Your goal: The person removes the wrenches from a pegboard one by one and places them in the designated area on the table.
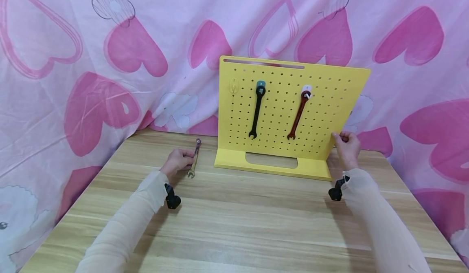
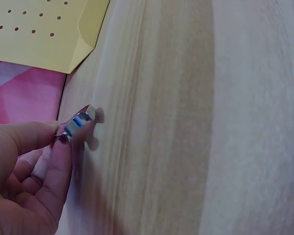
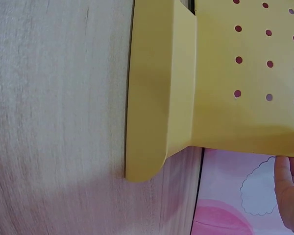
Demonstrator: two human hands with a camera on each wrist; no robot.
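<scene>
At the left of the table my left hand (image 1: 178,161) pinches a silver combination wrench (image 1: 195,159) by its middle between thumb and finger. The left wrist view shows the wrench's open end (image 2: 81,123) close over the wood. My right hand (image 1: 347,146) grips the right edge of a yellow pegboard stand (image 1: 278,114), thumb in front and fingers behind. On the board hang a black wrench (image 1: 257,112) from a teal hook (image 1: 261,84) and a dark red wrench (image 1: 299,116) from a white hook (image 1: 307,89). A yellow hook (image 1: 233,86) at the upper left holds nothing.
The stand's base (image 1: 234,161) has a wide cutout and rests on the wooden table (image 1: 249,224) near its back edge. A pink heart-patterned cloth (image 1: 176,20) hangs behind and at both sides. Each wrist wears a small black camera (image 1: 172,197).
</scene>
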